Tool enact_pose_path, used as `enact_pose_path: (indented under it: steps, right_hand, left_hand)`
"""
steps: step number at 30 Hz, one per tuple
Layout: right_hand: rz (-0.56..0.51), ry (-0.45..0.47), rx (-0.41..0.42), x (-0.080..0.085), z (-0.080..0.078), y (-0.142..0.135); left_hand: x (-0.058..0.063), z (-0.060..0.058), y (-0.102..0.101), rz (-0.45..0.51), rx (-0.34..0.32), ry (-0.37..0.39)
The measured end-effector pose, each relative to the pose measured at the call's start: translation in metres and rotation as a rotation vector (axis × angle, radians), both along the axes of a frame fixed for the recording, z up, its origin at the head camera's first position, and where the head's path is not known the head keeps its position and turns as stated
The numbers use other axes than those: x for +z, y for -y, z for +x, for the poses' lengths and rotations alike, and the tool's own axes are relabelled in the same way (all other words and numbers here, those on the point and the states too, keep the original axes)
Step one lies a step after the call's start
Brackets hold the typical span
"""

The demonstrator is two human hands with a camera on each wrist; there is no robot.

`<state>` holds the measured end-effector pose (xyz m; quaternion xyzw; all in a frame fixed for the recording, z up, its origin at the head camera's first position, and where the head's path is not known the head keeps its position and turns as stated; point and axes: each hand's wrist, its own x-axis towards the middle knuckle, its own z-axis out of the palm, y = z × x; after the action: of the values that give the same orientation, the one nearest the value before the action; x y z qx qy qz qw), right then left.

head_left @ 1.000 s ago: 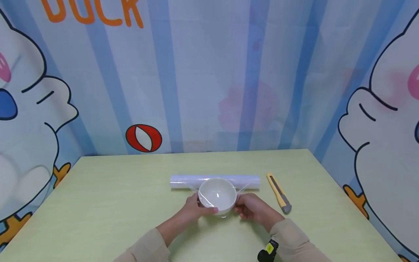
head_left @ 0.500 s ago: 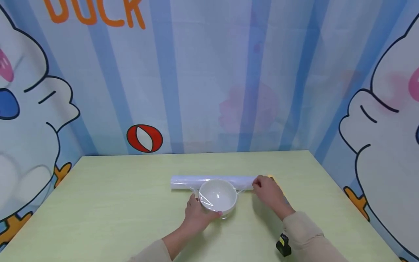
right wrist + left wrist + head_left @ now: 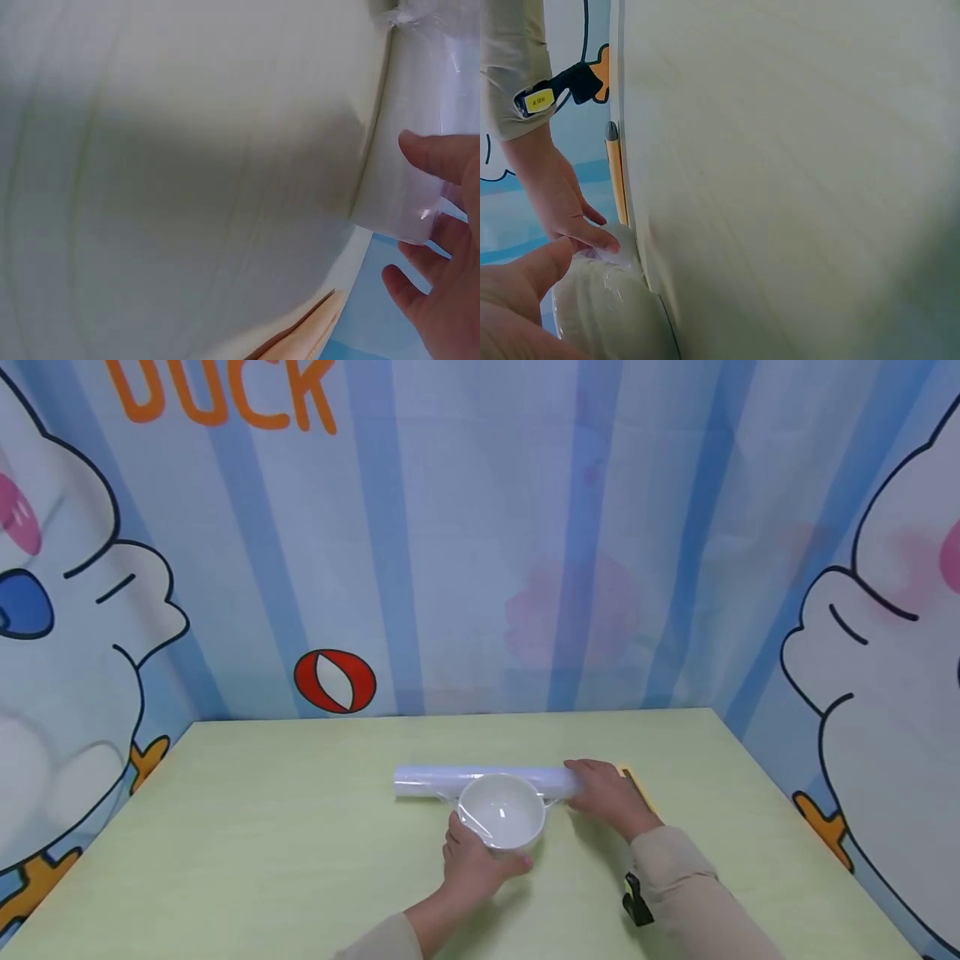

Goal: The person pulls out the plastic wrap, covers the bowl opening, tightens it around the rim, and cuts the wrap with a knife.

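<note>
A white bowl [image 3: 501, 814] with clear plastic film stretched over it stands mid-table. My left hand [image 3: 476, 864] is at its front left, fingers by the bowl's side and thumb extended, away from the rim. In the left wrist view the film lies wrinkled on the bowl's side [image 3: 615, 315]. Behind the bowl lies a roll of plastic wrap [image 3: 480, 779]. My right hand [image 3: 607, 795] holds its right end, the thumb [image 3: 435, 154] on the near side and fingers around the far side in the right wrist view.
A yellow utility knife [image 3: 637, 787] lies right of the roll, partly hidden behind the right hand. The pale green table [image 3: 300, 843] ends at a blue striped backdrop [image 3: 472, 568] with cartoon figures. A black wrist camera [image 3: 636, 900] hangs at the right sleeve.
My right hand has left the bowl's right side and moved back and right to the roll, taking hold of its end. My left thumb has come off the bowl's rim.
</note>
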<state>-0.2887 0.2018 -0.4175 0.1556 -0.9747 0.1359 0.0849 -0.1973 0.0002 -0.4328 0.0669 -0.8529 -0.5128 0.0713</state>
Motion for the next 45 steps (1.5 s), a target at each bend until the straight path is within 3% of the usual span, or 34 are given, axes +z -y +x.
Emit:
enact_pose_path:
  steps: [17,28,35,45]
  right_hand:
    - [0.175,-0.061,-0.067,-0.001,0.004,0.006]
    - [0.259,-0.132,-0.086,-0.002,0.017,0.008]
    - [0.308,-0.200,-0.090,-0.005,0.021,0.010]
    - [0.303,-0.200,-0.086,-0.003,0.032,0.012]
  left_hand:
    - [-0.007,-0.009,0.016,-0.106,-0.053,-0.034]
    - [-0.003,-0.018,0.041,-0.158,-0.194,-0.024]
    - [-0.002,-0.022,0.045,-0.195,-0.224,-0.005]
    - [-0.004,-0.031,0.056,-0.185,-0.298,0.027]
